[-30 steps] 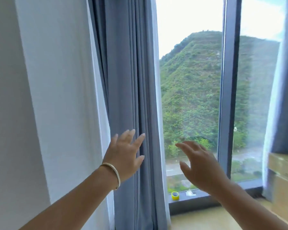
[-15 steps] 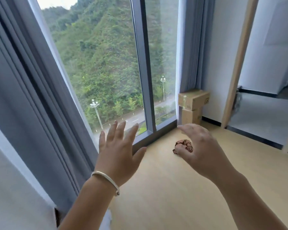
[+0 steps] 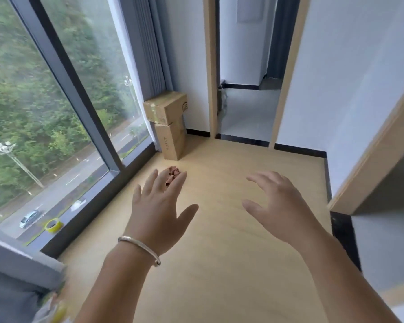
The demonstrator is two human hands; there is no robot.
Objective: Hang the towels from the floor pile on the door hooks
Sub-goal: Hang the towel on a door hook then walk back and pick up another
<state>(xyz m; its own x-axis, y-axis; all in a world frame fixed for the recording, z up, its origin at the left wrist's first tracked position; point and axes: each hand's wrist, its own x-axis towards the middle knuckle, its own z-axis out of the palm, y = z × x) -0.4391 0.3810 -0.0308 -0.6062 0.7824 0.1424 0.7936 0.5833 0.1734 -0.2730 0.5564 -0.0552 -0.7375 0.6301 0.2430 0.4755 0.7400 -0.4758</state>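
A small crumpled reddish-brown towel pile (image 3: 173,172) lies on the wooden floor (image 3: 219,252) near the window, partly hidden behind my left fingers. My left hand (image 3: 160,208), with a bracelet on the wrist, is held out in the air, fingers spread and empty. To its right my right hand (image 3: 281,206) hovers with relaxed, slightly bent fingers, holding nothing. Both hands are well above the floor and apart from the towels. No door hooks are visible.
Two stacked cardboard boxes (image 3: 169,123) stand in the corner by the grey curtain (image 3: 149,43). A tall window (image 3: 56,113) fills the left, with a yellow tape roll (image 3: 53,225) on its sill. A doorway (image 3: 245,89) opens ahead; a wooden frame (image 3: 371,148) is at right.
The view has swung right and down from the curtain and window to the floor and doorway. Both hands stay raised and empty; the towel pile now sits behind my left fingers.
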